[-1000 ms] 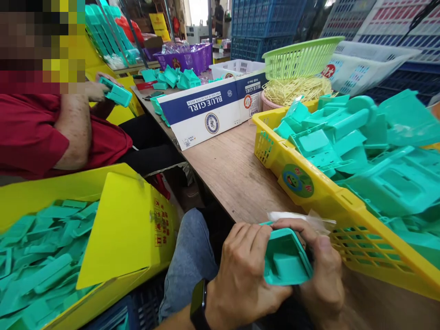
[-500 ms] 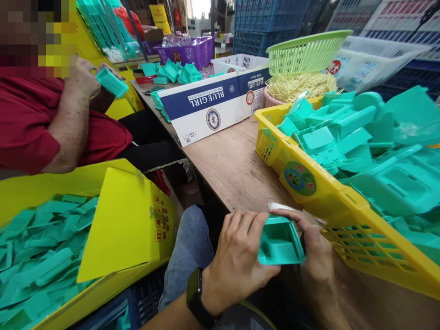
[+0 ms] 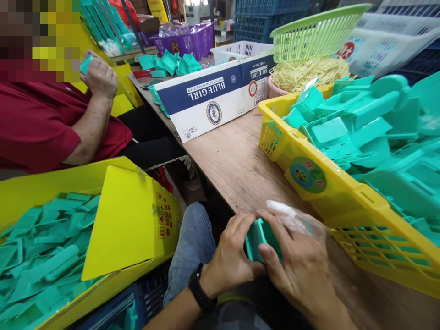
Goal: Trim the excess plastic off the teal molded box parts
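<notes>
Between my hands is a small teal plastic box (image 3: 256, 243) with raised walls, above my lap by the table edge. My left hand (image 3: 228, 254) wraps round its left side, thumb underneath. My right hand (image 3: 295, 261) grips the right side, fingers over the top and thumb across the front, hiding much of it. A clear plastic bag with a white rolled part (image 3: 283, 211) lies just behind my right fingers; whether they touch it I cannot tell. Teal plastic parts (image 3: 357, 128) fill the yellow basket (image 3: 295, 151) to my right.
A yellow carton (image 3: 120, 220) of teal pieces stands at my left. Across the wooden table (image 3: 220, 160) lies a blue and white beer carton (image 3: 213, 101). Behind are a green basket (image 3: 316, 36) and pale straw strips (image 3: 309, 75). A co-worker in a red shirt (image 3: 44, 123) holds a teal piece.
The teal box has turned in my hands, its open side no longer facing me. My right fingers and thumb have closed over it. The co-worker's hand has come up with a teal piece.
</notes>
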A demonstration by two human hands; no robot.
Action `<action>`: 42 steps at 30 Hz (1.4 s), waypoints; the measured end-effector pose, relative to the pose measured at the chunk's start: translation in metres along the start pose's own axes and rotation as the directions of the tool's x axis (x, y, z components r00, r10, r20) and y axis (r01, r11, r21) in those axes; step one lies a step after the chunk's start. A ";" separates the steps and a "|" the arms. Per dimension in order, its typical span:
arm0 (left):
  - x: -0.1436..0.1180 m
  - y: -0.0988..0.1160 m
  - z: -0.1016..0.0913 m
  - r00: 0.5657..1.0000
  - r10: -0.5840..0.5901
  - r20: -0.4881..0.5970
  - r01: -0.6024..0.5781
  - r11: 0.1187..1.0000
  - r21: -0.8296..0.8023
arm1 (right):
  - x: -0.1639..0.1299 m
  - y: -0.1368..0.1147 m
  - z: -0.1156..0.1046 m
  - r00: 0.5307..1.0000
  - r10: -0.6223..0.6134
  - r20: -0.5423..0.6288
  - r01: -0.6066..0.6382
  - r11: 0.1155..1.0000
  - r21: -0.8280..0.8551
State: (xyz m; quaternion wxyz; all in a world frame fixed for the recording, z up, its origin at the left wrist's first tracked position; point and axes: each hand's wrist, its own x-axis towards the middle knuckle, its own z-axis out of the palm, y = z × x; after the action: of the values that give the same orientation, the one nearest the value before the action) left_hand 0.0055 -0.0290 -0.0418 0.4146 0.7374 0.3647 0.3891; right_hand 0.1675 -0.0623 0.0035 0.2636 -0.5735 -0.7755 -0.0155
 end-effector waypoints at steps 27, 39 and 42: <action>0.018 0.032 0.006 0.999 0.021 0.042 -0.018 0.998 -0.062 | -0.008 0.019 -0.015 0.918 0.358 -0.171 -0.273 0.882 0.384; 0.035 0.040 0.003 0.994 0.006 0.106 0.011 0.987 -0.160 | 0.002 0.027 -0.015 0.906 0.270 -0.326 -0.170 0.937 0.305; 0.034 0.034 0.007 0.999 0.034 0.037 -0.026 0.978 -0.209 | 0.003 0.027 -0.012 0.886 0.310 -0.345 -0.191 0.921 0.339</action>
State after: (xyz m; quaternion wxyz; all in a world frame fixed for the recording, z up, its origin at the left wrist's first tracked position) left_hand 0.0336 -0.0152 -0.0046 0.4908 0.7030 0.3022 0.4166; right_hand 0.1957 -0.0546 0.0079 0.4959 -0.6090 -0.6188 0.0204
